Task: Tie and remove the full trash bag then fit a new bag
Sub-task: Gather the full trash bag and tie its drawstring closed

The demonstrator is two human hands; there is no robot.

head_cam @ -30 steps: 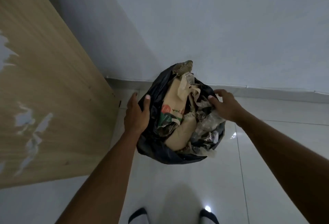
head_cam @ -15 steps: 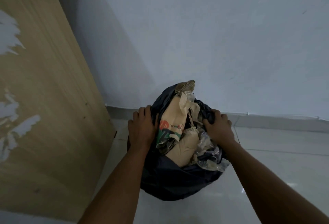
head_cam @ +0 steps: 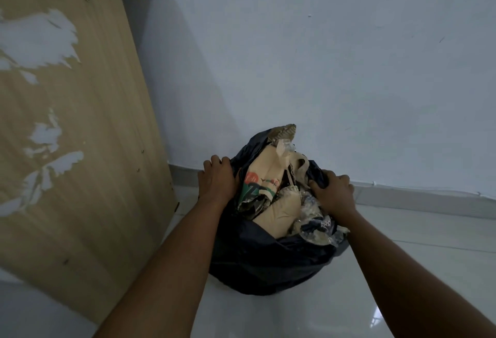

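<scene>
trash bag (head_cam: 268, 262): black, stuffed full, sits on the pale tiled floor (head_cam: 362, 297) close to the white wall (head_cam: 349, 56), just right of a wooden panel (head_cam: 67, 123) with peeled patches. can't tell if a bin is under the plastic.
bag mouth: wide open, not tied.
contents: brown paper packet (head_cam: 265, 176) with red and green print, cardboard scrap (head_cam: 284, 131) poking up at the far side, clear wrap (head_cam: 311, 211) on the right. all of it stands above the rim.
left hand (head_cam: 218, 182): on the left rim, fingers curled over the black plastic and gripping it, fingertips hidden.
right hand (head_cam: 332, 192): on the right rim, fingers bunched around a fold of black plastic and holding it.
key relation: the mouth lies between the two hands, one on each side, both about equally near it. paper packet's long axis runs from the person toward the wall, right across the gap the rims must close.
step (judgement): gathering the rim for the tie, early in the task.
next move needs (judgement): pull both rims inward and up over the heap.
risk (judgement): little spare plastic, tall scraps could block the knot or spill.
</scene>
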